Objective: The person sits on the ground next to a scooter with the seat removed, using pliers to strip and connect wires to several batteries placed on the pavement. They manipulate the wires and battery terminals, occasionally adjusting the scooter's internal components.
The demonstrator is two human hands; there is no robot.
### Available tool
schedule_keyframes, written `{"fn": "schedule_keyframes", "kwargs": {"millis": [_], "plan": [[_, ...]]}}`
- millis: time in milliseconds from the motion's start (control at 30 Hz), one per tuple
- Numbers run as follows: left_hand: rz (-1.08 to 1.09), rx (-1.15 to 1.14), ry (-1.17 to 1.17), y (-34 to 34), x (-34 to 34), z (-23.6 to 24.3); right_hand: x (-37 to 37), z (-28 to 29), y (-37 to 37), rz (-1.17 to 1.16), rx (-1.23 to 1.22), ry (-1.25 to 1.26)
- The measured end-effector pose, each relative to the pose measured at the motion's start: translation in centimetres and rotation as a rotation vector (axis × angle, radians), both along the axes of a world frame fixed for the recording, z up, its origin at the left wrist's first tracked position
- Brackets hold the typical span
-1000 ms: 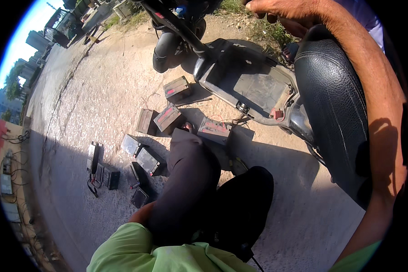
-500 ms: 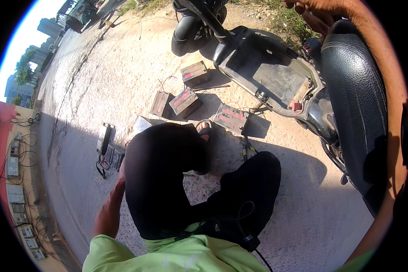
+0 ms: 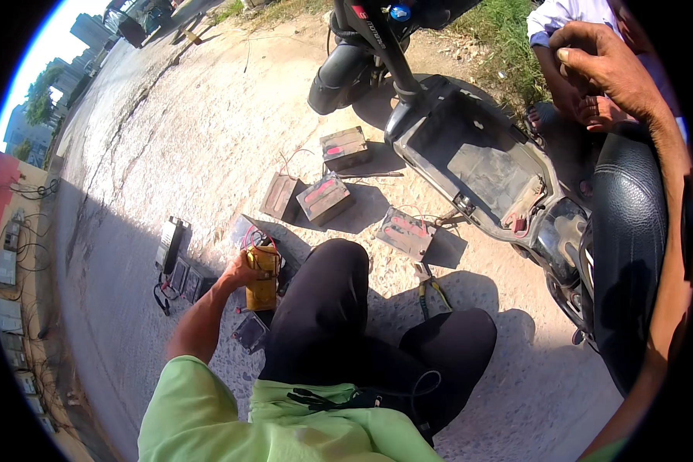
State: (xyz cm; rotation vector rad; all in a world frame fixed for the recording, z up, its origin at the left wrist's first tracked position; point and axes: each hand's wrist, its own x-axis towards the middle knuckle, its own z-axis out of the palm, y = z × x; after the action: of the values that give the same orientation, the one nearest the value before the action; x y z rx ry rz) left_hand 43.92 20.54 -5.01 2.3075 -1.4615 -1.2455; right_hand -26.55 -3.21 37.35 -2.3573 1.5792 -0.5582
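Observation:
My left hand (image 3: 240, 269) grips a yellow taped battery pack (image 3: 261, 286) with red wires, beside my bent left knee. My right arm stretches up past the black scooter seat (image 3: 624, 231); my right hand (image 3: 597, 58) has curled fingers, their contents hidden, close to another person's hands (image 3: 593, 112). Several grey battery blocks (image 3: 323, 202) lie on the road around the scooter's open floor compartment (image 3: 470, 165). Below them are pliers (image 3: 435, 296) with green-and-yellow handles. Left of the yellow pack lie a silver device (image 3: 168, 248) and more dark blocks (image 3: 192, 281).
The scooter's front fender and stem (image 3: 339, 73) stand above the batteries. Someone in a white sleeve (image 3: 554, 23) is at the upper right by grass (image 3: 493, 46). A wall with meter boxes and cables (image 3: 11, 254) runs along the left; a parked vehicle (image 3: 131, 23) is farther up the road.
My left hand has come up from behind my leg and now holds the yellow pack. My legs have shifted, and more of the other person has come into view.

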Motion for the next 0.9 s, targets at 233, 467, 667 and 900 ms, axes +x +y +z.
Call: {"fn": "schedule_keyframes", "kwargs": {"millis": [233, 467, 667, 900], "plan": [[0.024, 0.137, 0.463, -3.1, -1.7, 2.1, -2.4, 0.4, -1.0, -0.092, 0.065, -0.059], [-0.209, 0.259, -0.513, -4.9, -3.7, 9.5, -2.9, -2.4, -1.8, -0.216, -0.004, -0.265], [-0.411, -0.452, -0.323, -16.5, -15.5, 4.8, 0.0, 0.8, 0.7, -0.059, 0.023, -0.423], [-0.435, 0.016, -0.151, -31.3, -27.7, -0.9, 1.3, 2.6, 0.9, -0.298, 0.142, 0.041]]}}
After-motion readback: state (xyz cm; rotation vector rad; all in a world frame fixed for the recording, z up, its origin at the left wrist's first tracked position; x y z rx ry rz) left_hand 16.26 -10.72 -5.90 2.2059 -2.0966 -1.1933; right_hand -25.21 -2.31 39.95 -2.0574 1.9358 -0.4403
